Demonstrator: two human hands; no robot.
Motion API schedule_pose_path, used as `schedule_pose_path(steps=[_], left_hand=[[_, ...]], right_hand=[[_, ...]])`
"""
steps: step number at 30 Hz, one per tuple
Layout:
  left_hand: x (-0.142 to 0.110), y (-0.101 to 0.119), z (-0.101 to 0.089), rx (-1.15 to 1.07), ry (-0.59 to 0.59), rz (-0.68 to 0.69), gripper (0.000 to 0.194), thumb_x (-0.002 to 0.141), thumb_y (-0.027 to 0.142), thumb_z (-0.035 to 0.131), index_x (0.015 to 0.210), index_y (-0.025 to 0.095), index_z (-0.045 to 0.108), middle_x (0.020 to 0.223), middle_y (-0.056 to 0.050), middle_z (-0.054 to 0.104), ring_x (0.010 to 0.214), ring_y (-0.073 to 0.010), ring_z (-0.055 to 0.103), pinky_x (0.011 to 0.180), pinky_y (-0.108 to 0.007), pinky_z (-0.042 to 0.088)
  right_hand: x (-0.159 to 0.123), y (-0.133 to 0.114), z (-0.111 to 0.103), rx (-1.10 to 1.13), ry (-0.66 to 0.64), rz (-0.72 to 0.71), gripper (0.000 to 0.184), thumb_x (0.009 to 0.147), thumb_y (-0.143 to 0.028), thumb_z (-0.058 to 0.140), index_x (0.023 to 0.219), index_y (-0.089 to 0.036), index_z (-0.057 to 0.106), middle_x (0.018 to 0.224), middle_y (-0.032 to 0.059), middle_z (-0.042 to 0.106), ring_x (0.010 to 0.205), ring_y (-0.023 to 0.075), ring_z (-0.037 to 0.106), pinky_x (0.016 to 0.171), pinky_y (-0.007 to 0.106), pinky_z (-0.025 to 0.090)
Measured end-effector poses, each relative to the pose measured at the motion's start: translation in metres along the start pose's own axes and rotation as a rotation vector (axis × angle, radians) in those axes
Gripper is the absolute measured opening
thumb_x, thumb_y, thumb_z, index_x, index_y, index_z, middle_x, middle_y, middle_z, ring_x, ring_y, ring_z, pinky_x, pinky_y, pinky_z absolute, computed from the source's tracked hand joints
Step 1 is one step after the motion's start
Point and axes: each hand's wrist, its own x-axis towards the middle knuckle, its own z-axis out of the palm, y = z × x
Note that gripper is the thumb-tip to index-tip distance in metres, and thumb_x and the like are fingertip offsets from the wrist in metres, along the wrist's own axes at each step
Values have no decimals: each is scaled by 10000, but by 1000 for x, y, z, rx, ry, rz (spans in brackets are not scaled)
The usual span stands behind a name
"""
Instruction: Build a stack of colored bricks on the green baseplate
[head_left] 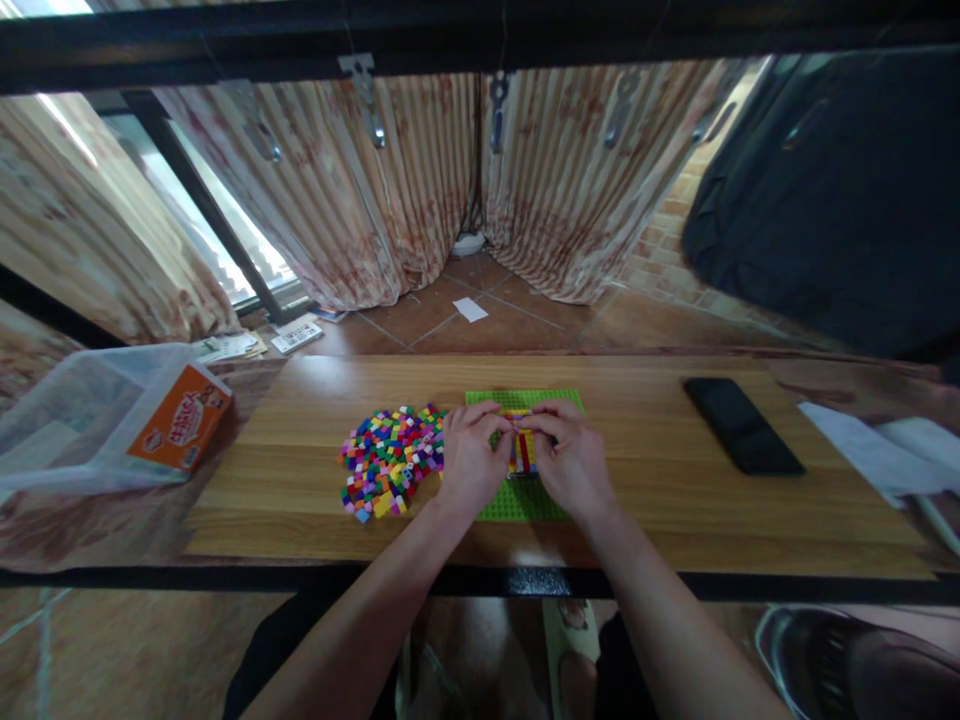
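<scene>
A green studded baseplate (523,508) lies on the wooden table, partly covered by both hands. On it stands a small toy brick build (524,453) with yellow, red and blue parts. My left hand (474,450) is closed in a pinch at the far left of the build, thumb and forefinger pressed to its bricks. From the other side, my right hand (574,455) pinches the bricks near the far right, its fingertips almost meeting the left ones. The fingers hide exactly which bricks they grip. Close beside my left hand spreads a pile of small, multicoloured loose bricks (394,455).
A black phone (742,425) lies on the right of the wooden table (337,385). Beyond its left end is a clear plastic box (90,400) with an orange label. White papers (862,450) are at the right end. A dark metal bar (480,35) crosses overhead.
</scene>
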Motion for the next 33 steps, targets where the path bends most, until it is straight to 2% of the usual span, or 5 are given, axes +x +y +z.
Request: schedule_pose_path(steps=[7, 20, 33], left_hand=[[-1, 0, -1, -3, -6, 3, 87, 825, 157, 638, 802, 200, 711, 1061, -51, 709, 1006, -219, 619, 946, -422, 429], [-1, -2, 1, -30, 1, 17, 105, 803, 116, 630, 803, 197, 697, 1051, -55, 705, 997, -224, 617, 933, -423, 462], [-2, -4, 2, -62, 2, 51, 111, 807, 106, 619, 829, 183, 696, 1053, -71, 698, 1001, -220, 626, 939, -416, 493]], right_hand=[[-2, -1, 1, -63, -28, -33, 354, 841, -87, 447, 861, -231, 770, 996, 79, 653, 926, 205, 627, 857, 392, 520], [-3, -6, 2, -169, -35, -58, 353, 834, -65, 445, 835, -208, 768, 951, 95, 663, 885, 222, 623, 803, 372, 525], [-5, -8, 3, -219, -51, -49, 339, 850, -70, 458, 813, -218, 760, 961, 89, 661, 882, 203, 619, 819, 352, 518]])
